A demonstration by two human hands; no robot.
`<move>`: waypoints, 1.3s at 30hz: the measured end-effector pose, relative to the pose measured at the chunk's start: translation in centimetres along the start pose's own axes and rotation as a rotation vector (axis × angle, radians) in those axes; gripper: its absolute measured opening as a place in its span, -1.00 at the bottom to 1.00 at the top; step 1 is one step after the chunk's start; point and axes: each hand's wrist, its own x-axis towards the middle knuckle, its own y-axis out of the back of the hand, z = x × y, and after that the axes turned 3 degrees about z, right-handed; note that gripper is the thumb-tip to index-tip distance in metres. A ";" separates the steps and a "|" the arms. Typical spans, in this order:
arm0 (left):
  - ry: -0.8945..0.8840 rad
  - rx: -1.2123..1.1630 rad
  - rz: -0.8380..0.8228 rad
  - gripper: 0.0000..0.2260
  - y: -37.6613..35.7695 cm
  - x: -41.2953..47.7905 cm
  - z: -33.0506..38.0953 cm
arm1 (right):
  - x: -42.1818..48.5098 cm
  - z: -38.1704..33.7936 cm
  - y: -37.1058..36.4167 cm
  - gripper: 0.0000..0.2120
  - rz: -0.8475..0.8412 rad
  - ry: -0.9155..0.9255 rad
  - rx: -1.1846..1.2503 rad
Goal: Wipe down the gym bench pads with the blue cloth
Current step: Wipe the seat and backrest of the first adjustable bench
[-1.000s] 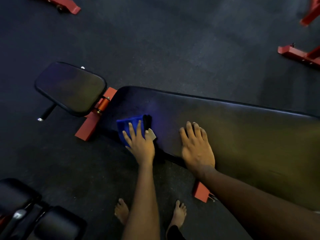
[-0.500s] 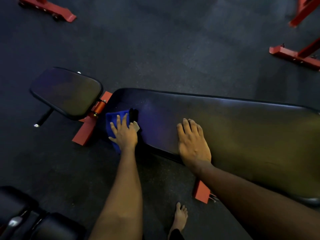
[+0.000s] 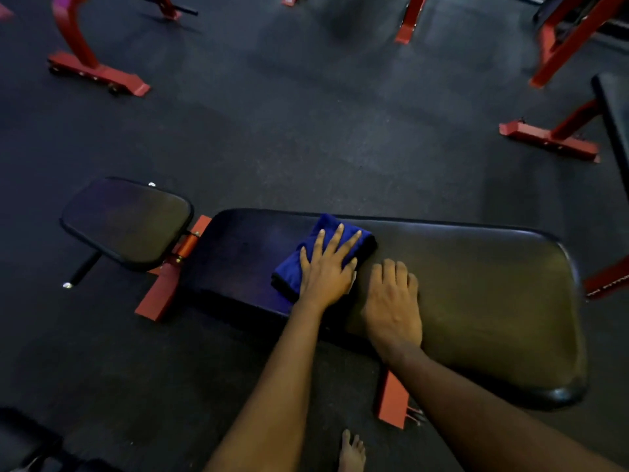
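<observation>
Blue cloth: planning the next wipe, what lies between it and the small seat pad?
Head view: from the blue cloth, a bare stretch of the long pad, then the orange hinge bracket, then the seat pad.

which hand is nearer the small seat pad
Left. The left hand presses the blue cloth on the long pad, right of the small seat pad; the right hand rests farther right.
</observation>
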 end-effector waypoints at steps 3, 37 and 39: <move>-0.121 -0.005 0.007 -0.53 0.2 3.5 0.5 | 0.4 -0.1 -0.6 -0.69 0.009 0.007 -0.005; 1.247 -0.432 0.452 -0.58 3.1 -7.0 -11.2 | 11.7 -11.8 -3.6 -0.10 -0.321 0.086 0.152; 1.324 -0.572 0.428 -0.49 2.5 -6.3 -11.8 | 12.9 -12.6 -5.5 -0.11 -0.339 0.068 0.077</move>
